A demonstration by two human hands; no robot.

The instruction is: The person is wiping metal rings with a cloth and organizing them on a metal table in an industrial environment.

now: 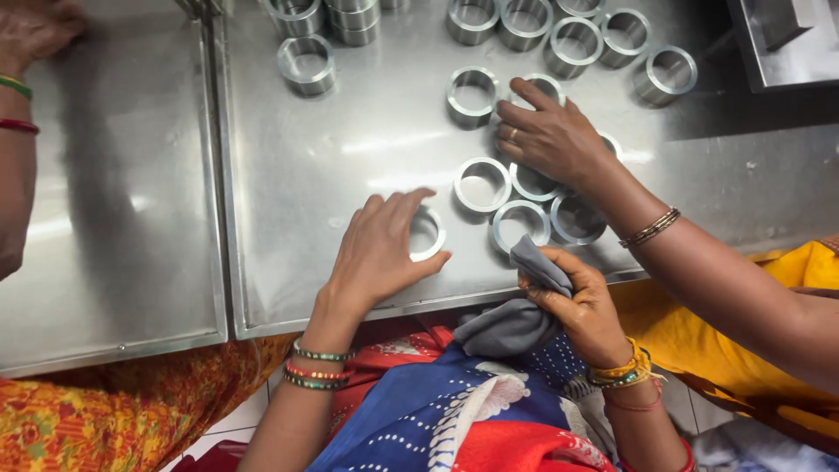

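My left hand (377,249): fingers spread and curved, lying flat on the steel tray (288,175), tips and thumb cupped around one steel ring (426,233) without lifting it. My right hand (584,308): fingers closed tight on a bunched grey cloth (516,322), its corner poking up just short of another ring (520,224) ahead of my knuckles. Beyond my fingertips: a co-worker's hand (549,138) resting palm-down on a cluster of rings (482,183), more rings (572,44) farther off.

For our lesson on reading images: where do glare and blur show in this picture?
Head view: white glare streaks the steel tray beside the left hand; short silver metal rings stay sharp; the right hand gripping a grey cloth looks slightly soft.
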